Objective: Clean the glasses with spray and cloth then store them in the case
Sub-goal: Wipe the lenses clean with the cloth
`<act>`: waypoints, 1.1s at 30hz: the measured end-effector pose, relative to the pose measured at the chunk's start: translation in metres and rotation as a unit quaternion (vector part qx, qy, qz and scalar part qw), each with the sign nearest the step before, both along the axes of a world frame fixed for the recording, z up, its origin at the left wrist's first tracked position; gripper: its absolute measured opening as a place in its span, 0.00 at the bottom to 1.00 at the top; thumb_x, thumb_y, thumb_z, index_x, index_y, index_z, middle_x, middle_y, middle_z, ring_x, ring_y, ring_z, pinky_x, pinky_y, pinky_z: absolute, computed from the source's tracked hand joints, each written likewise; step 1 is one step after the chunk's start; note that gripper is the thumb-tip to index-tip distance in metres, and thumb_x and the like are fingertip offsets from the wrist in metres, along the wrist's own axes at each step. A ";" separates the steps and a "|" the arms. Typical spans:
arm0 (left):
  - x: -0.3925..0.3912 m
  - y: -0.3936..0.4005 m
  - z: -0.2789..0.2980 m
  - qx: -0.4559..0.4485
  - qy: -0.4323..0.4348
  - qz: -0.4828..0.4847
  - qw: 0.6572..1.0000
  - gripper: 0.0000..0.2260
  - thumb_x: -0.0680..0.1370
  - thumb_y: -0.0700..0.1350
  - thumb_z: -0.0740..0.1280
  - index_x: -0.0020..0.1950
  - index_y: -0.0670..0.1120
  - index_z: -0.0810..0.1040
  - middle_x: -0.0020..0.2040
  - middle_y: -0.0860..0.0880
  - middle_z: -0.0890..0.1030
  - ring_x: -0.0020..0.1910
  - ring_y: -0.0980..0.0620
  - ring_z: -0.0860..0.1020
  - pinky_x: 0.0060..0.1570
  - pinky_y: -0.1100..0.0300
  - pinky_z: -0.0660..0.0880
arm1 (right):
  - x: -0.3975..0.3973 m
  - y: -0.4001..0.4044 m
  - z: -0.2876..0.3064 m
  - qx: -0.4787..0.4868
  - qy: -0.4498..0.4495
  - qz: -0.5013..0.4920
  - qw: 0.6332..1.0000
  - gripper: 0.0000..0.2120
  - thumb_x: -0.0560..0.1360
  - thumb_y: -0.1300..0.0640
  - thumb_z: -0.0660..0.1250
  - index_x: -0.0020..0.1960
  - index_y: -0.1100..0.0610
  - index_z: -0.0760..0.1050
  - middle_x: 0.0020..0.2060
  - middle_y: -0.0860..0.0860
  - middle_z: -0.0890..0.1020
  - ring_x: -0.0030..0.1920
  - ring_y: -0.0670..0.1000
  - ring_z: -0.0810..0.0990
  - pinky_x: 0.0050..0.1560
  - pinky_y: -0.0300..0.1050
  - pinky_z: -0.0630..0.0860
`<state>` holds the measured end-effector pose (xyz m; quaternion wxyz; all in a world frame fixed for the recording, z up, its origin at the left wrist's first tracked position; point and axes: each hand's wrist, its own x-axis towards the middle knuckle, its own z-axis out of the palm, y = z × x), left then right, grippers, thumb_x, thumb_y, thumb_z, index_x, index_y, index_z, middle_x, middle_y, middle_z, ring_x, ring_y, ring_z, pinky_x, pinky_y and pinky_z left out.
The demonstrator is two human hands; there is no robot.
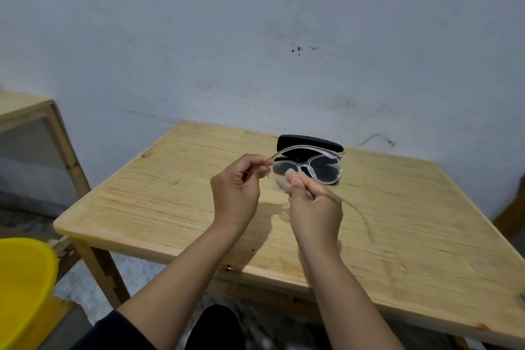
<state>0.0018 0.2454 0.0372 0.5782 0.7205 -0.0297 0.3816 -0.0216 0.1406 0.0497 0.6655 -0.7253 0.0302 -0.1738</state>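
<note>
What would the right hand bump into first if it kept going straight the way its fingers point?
Probably the glasses: the right hand points up and away at the lens, already pinching something there. Behind them lies the black case, though depth is hard to judge.

No legible text or labels anywhere.

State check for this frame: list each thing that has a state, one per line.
glasses: held in the air, one temple unfolded
case: open, lying on the table
left hand: pinches a temple tip
right hand: pinches the frame's lower rim
</note>
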 end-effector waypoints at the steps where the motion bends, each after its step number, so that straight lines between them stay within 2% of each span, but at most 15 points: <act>1: -0.002 -0.002 -0.001 0.003 0.000 -0.004 1.000 0.10 0.73 0.34 0.68 0.42 0.50 0.80 0.38 0.60 0.82 0.39 0.62 0.81 0.41 0.74 0.73 | 0.000 0.003 -0.002 0.019 -0.008 -0.021 1.000 0.09 0.77 0.59 0.64 0.50 0.51 0.82 0.37 0.35 0.82 0.41 0.29 0.77 0.45 0.21 0.72; 2: -0.003 -0.004 -0.002 0.003 0.002 -0.005 1.000 0.10 0.73 0.34 0.68 0.42 0.49 0.81 0.38 0.59 0.82 0.39 0.62 0.81 0.41 0.74 0.73 | 0.000 0.007 -0.003 0.034 -0.015 -0.033 0.999 0.09 0.77 0.59 0.64 0.53 0.53 0.81 0.43 0.38 0.83 0.44 0.31 0.78 0.47 0.22 0.71; 4: -0.004 -0.005 -0.004 -0.002 0.011 -0.005 1.000 0.08 0.73 0.34 0.68 0.42 0.46 0.82 0.38 0.59 0.82 0.39 0.62 0.81 0.41 0.74 0.73 | 0.000 0.010 -0.005 0.041 -0.023 -0.037 0.998 0.09 0.77 0.58 0.64 0.54 0.53 0.81 0.47 0.43 0.82 0.48 0.34 0.77 0.51 0.25 0.72; 9: -0.005 -0.005 -0.005 -0.019 0.038 0.010 0.999 0.06 0.72 0.35 0.69 0.43 0.46 0.82 0.38 0.59 0.82 0.39 0.65 0.80 0.40 0.76 0.72 | 0.002 0.005 -0.003 -0.001 -0.010 -0.005 1.000 0.12 0.76 0.62 0.63 0.48 0.47 0.80 0.44 0.39 0.81 0.46 0.34 0.77 0.54 0.32 0.74; 13: -0.004 -0.007 -0.004 -0.040 0.056 0.020 0.997 0.07 0.73 0.37 0.69 0.42 0.48 0.82 0.37 0.57 0.82 0.37 0.64 0.79 0.38 0.76 0.71 | 0.001 0.004 -0.001 -0.009 -0.026 -0.019 0.999 0.12 0.76 0.62 0.64 0.44 0.45 0.76 0.42 0.38 0.80 0.45 0.40 0.79 0.44 0.40 0.77; 15: -0.004 -0.007 -0.003 -0.048 0.058 0.021 0.997 0.07 0.73 0.37 0.69 0.42 0.49 0.82 0.36 0.57 0.83 0.37 0.63 0.79 0.38 0.76 0.71 | 0.001 0.004 -0.002 -0.021 -0.034 -0.037 0.999 0.10 0.76 0.60 0.65 0.44 0.44 0.72 0.40 0.41 0.79 0.39 0.45 0.79 0.36 0.42 0.73; 18: -0.002 -0.006 -0.001 -0.054 0.060 0.025 0.996 0.07 0.73 0.37 0.69 0.42 0.49 0.82 0.36 0.57 0.83 0.36 0.63 0.79 0.38 0.76 0.70 | 0.001 0.004 -0.003 -0.024 -0.037 -0.042 0.998 0.11 0.75 0.59 0.65 0.45 0.45 0.66 0.38 0.44 0.78 0.33 0.46 0.75 0.31 0.41 0.69; 21: -0.002 -0.004 0.001 -0.060 0.062 0.028 0.996 0.07 0.73 0.36 0.68 0.42 0.48 0.82 0.37 0.58 0.82 0.37 0.65 0.79 0.38 0.76 0.70 | -0.001 0.005 -0.004 -0.023 -0.042 -0.038 0.998 0.05 0.74 0.57 0.67 0.44 0.50 0.72 0.35 0.41 0.78 0.35 0.36 0.77 0.33 0.29 0.72; 23: -0.002 -0.003 0.003 -0.057 0.059 0.034 0.996 0.08 0.73 0.36 0.68 0.42 0.48 0.82 0.37 0.59 0.82 0.36 0.66 0.79 0.38 0.77 0.70 | 0.000 0.007 -0.006 -0.018 -0.047 -0.048 0.998 0.04 0.73 0.57 0.69 0.41 0.52 0.75 0.33 0.40 0.79 0.36 0.31 0.76 0.33 0.25 0.70; 27: -0.003 -0.004 0.004 -0.055 0.053 0.032 0.997 0.07 0.73 0.36 0.68 0.42 0.48 0.82 0.37 0.61 0.81 0.37 0.67 0.78 0.38 0.77 0.70 | 0.000 0.012 -0.007 -0.003 -0.049 -0.066 0.997 0.04 0.71 0.59 0.71 0.39 0.52 0.79 0.32 0.40 0.80 0.35 0.32 0.78 0.34 0.23 0.70; 30: -0.007 -0.008 0.002 -0.045 0.037 0.024 0.998 0.08 0.72 0.35 0.69 0.41 0.48 0.82 0.37 0.61 0.81 0.38 0.68 0.79 0.39 0.77 0.70 | 0.000 0.015 -0.006 0.029 -0.047 -0.095 0.994 0.04 0.73 0.58 0.69 0.46 0.55 0.82 0.39 0.46 0.83 0.41 0.39 0.81 0.40 0.23 0.73; 33: -0.009 -0.010 0.000 -0.031 0.022 0.019 0.999 0.07 0.72 0.35 0.69 0.41 0.47 0.82 0.37 0.61 0.81 0.38 0.68 0.79 0.40 0.77 0.71 | 0.002 0.020 -0.007 0.080 -0.028 -0.110 0.990 0.09 0.75 0.55 0.66 0.53 0.54 0.82 0.41 0.43 0.83 0.43 0.40 0.81 0.43 0.24 0.73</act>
